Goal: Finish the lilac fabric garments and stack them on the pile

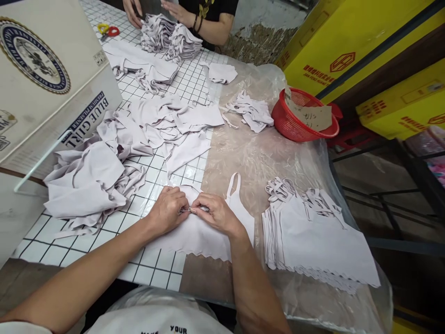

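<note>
A pale lilac-grey camisole top (pixel 205 239) with a scalloped hem lies flat on the table in front of me, one strap looped up at its right. My left hand (pixel 169 208) pinches the fabric near the upper middle of the top. Close beside it, my right hand (pixel 215 211) pinches the same part, the fingertips of both hands almost meeting. What small part sits between the fingertips is mostly hidden. To the right of my right arm lies a neat stack of matching tops (pixel 313 236), their straps bunched at the upper end.
Loose heaps of the same fabric (pixel 90 181) lie left and ahead. A white carton (pixel 52 69) stands at the left edge, a red basket (pixel 295 120) with a cardboard piece at the right. Across the table, a co-worker's hands (pixel 179 13) are by piled garments (pixel 163 35), near scissors (pixel 108 31).
</note>
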{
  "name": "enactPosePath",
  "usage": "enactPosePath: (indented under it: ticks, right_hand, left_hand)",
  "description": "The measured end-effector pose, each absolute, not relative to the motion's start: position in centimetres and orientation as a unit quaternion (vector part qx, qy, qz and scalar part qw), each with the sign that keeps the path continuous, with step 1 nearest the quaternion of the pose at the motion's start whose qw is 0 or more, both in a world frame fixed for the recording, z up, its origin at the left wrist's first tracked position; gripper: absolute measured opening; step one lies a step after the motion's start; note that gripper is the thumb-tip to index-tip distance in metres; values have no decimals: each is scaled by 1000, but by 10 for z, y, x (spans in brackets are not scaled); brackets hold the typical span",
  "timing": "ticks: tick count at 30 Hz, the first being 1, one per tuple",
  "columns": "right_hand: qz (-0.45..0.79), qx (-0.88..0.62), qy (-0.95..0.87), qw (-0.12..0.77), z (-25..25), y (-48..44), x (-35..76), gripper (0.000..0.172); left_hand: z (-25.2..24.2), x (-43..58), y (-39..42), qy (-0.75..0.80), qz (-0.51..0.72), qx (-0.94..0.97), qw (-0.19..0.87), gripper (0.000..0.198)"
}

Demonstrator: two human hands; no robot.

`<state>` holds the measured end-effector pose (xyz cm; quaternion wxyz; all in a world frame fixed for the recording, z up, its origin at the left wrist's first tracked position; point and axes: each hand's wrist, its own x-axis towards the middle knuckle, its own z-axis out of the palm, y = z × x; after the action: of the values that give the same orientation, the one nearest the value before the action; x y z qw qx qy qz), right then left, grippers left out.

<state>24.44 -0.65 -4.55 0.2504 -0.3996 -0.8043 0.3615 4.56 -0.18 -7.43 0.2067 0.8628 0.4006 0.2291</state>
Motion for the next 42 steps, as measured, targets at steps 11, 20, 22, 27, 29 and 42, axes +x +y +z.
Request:
enactPosePath:
  ticks: [11,20,22,27,29,42]
  right_hand:
    - [411,-360,-810,214,-45,-7,247,17]
    - [372,-391,-800,263,-44,-4,255,15]
    - [342,-385,-809,284,-44,-3,255,15]
    - [310,-367,-829,287,-48,-2,252,14]
    - [313,-360,-831,286,-50,-3,252,14]
    - [341,-346,-831,271,-53,-4,252,16]
  left_hand:
    - [-68,39,3,413,168,856,261,4]
    - [-71,41,-2,377,211,879,203,13]
    - [-71,42,-3,365,232,890,144,15]
    - [-69,46,-5,338,276,897,71,18]
    - [-69,47,-5,339,284,894,66,19]
    - [-71,47,-7,380,247,882,125,14]
